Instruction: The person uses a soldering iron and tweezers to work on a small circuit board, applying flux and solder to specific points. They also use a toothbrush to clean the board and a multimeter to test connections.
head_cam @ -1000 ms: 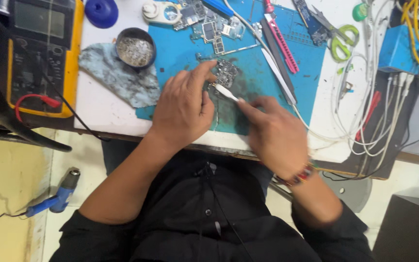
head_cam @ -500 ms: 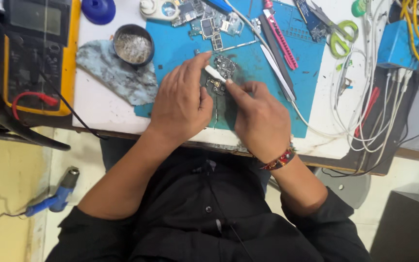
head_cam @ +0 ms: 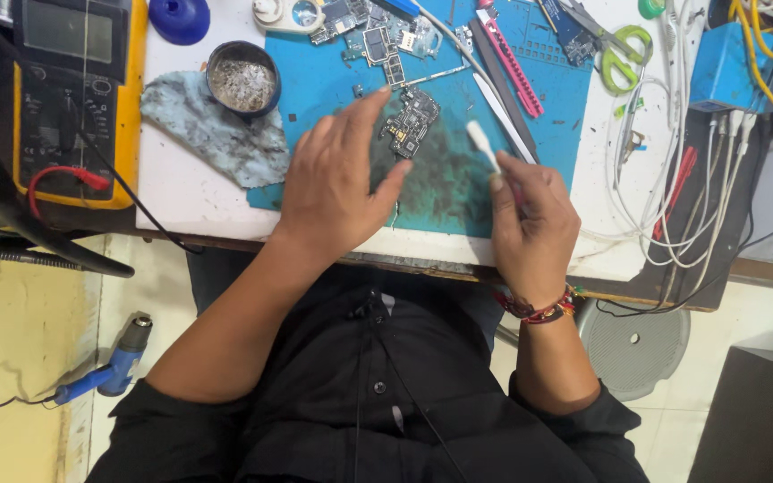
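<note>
Circuit board (head_cam: 411, 121) lies on the blue work mat (head_cam: 315, 89), dark and irregular in outline, just beyond the fingertips of the left hand (head_cam: 337, 183). Left hand rests flat on the mat, fingers spread, palm down, grasping nothing; its index finger reaches the board's left edge. Right hand (head_cam: 530, 219) sits to the right of the board, apart from it, fingers curled around a white brush (head_cam: 483, 145) whose head points up-left toward the board.

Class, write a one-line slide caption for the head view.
Left hand steadies a small circuit board on a blue mat while the right hand holds a white brush beside it.
</note>
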